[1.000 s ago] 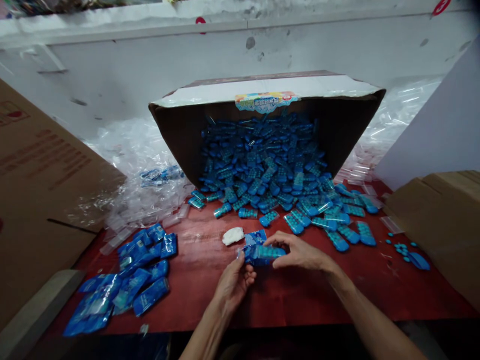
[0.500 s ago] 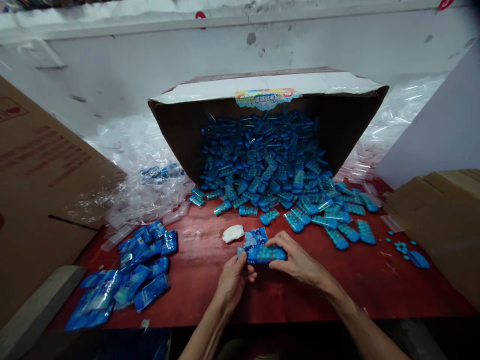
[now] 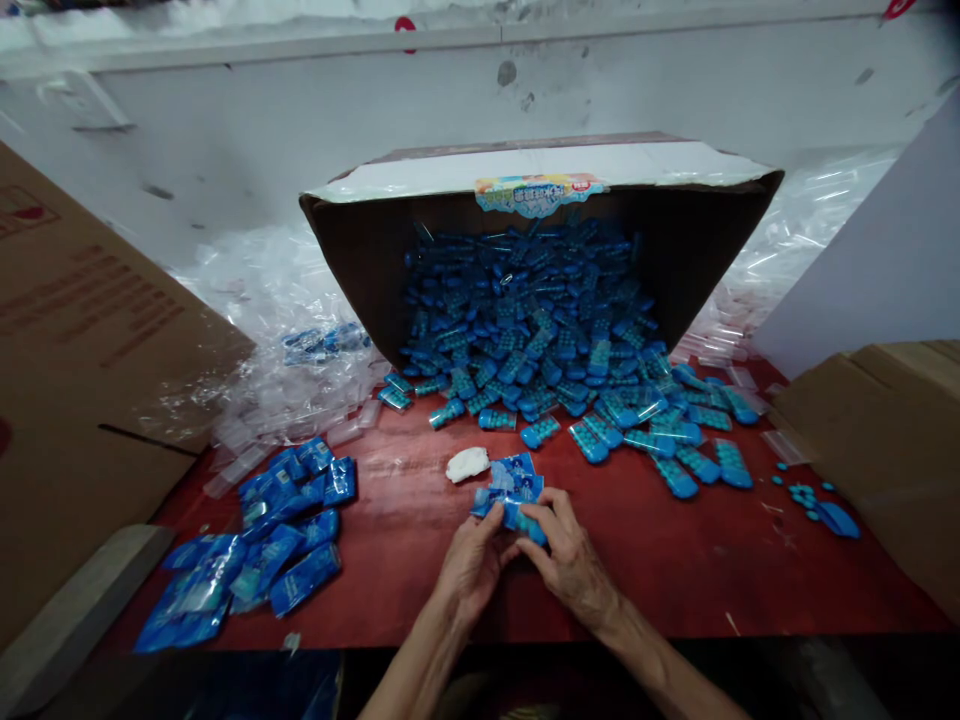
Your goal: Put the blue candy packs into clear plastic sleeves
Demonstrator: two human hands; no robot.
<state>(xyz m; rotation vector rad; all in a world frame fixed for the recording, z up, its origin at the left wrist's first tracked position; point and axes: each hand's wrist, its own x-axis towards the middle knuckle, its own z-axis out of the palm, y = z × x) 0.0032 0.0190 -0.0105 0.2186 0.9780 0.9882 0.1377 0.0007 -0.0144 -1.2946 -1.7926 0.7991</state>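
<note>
Off to the left of both hands, I can see a loose pile of filled blue packets [image 3: 289, 530] on the red tabletop [image 3: 397, 590], with a heap of clear plastic pieces [image 3: 300, 390] beyond it. The left hand [image 3: 469, 570] is nearly closed, thumb on top, pinching a blue wrapper [image 3: 489, 500] at its near side. Just past those fingertips sits a white wad [image 3: 467, 465], and beside it, straight ahead of the grip, lie printed blue sheets [image 3: 516, 472].

The small bead-filled case [image 3: 534, 527] is right between the two hands, tilted, its left end at the wrapper; how far in it goes I can't make out from here. The right hand [image 3: 571, 560] curls around its other end, fingers over the top and thumb below, opened only about as wide as the case. Farther ahead of the grip, an open carton [image 3: 709, 230] on its side spills many similar cases [image 3: 525, 340] toward the hands. Well to the right of the right hand are loose turquoise beads [image 3: 804, 497] and a blue piece [image 3: 836, 520], near a brown box [image 3: 885, 440].
</note>
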